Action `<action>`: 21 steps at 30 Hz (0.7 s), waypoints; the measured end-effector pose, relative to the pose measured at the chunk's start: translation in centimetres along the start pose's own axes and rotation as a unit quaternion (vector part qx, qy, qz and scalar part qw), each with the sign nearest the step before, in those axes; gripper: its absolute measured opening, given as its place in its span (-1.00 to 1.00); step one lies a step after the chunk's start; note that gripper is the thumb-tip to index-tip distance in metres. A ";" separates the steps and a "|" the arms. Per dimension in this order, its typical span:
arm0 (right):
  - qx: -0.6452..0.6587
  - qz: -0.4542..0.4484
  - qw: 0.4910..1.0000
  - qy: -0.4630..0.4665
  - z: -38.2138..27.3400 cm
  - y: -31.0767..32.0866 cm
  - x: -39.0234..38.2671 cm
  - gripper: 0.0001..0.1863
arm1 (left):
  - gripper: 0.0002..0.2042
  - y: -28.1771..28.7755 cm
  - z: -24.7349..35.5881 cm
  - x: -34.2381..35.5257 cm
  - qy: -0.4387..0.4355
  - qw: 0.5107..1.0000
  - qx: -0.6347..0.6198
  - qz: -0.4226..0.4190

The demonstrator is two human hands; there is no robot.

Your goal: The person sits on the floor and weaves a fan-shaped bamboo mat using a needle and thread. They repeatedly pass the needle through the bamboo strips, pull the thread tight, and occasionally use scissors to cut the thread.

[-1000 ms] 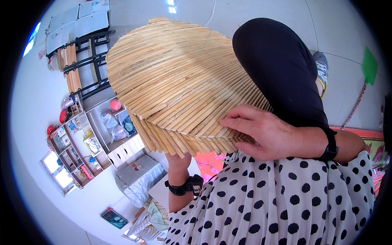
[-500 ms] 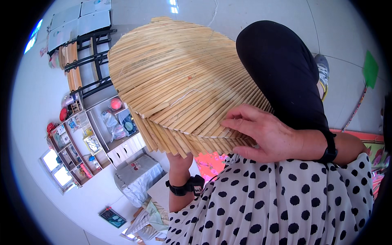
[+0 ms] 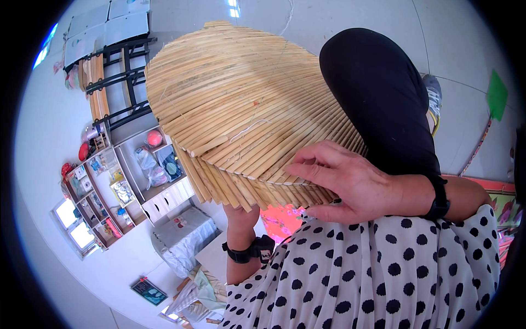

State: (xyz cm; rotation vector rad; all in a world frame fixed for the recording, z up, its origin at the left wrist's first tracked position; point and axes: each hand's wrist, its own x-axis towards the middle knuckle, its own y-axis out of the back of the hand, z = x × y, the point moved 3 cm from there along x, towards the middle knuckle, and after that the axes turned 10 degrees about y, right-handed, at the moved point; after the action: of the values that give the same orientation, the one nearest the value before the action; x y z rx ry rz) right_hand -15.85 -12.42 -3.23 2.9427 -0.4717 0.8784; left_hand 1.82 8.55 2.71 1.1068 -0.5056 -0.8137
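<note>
A fan-shaped piece of pale slats [image 3: 230,82], bound with thread along its near edge, lies across my lap beside my raised dark-trousered knee [image 3: 367,82]. Loose threads show on its surface. My right hand [image 3: 342,183] rests on its near right edge, forefinger and middle finger touching the slats, thumb apart and lower. My left hand [image 3: 240,216] is beneath the near edge, against the slat ends; most of its fingers are hidden by the piece.
Left are shelves [image 3: 93,203] with bags and small items, a black metal frame [image 3: 115,82] and a covered bed [image 3: 183,247]. A green swatter [image 3: 496,93] lies on the tiled floor [image 3: 455,33] at right, near my shoe [image 3: 432,96]. Red floral fabric [image 3: 279,222] shows below the piece.
My right hand has shifted slightly left and down along the near edge, its thumb now lower. My knee appears a little lower and farther right. The slatted piece stays nearly in place.
</note>
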 end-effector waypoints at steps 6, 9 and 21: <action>-0.017 0.005 1.000 0.005 0.1 -0.1 0.1 -0.39 | -0.63 -0.3 0.2 0.4 -0.023 0.999 0.022 -0.002; -0.029 -0.002 0.999 0.013 0.0 -0.3 0.2 -0.39 | -0.61 -0.4 0.5 0.4 -0.022 1.000 -0.010 0.000; -0.038 -0.022 0.999 0.004 -0.4 -0.1 0.4 -0.36 | -0.73 -0.9 -1.0 0.1 -0.011 1.000 -0.019 -0.019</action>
State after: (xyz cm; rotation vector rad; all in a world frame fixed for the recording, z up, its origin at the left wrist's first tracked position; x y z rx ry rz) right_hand -15.76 -12.37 -2.69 2.8677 -0.4288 0.8476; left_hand 2.33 8.83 1.47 1.0764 -0.4863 -0.8657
